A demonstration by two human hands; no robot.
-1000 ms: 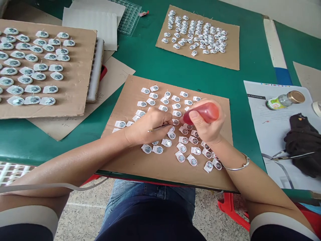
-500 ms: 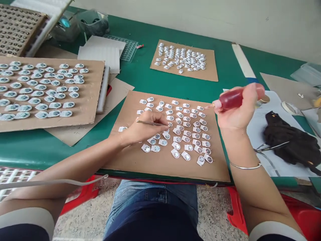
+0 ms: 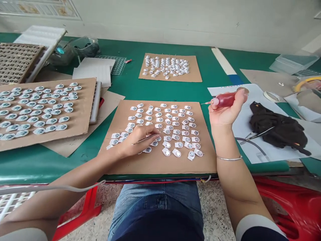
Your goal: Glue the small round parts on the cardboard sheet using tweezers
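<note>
My left hand rests low over the middle of a brown cardboard sheet, its fingers closed around slim metal tweezers. The tweezers' tip is among small white tabbed pieces with round dark-patterned faces, laid in rough rows. Whether the tip grips a piece I cannot tell. To the right, my right hand is raised, palm up, wrapped around a small squeeze bottle of red liquid. Its thin needle nozzle points left, above the sheet's far right corner and apart from the pieces.
On the left, another cardboard sheet of similar pieces lies on a white foam tray. A third sheet is at the back. On the right are a black cloth, scissors, papers and a tape roll. A green table lies beneath.
The view has shifted, so the wall shows more. My left hand has come slightly nearer me with the tweezers. The bottle in my right hand has drawn slightly right, away from the pieces.
</note>
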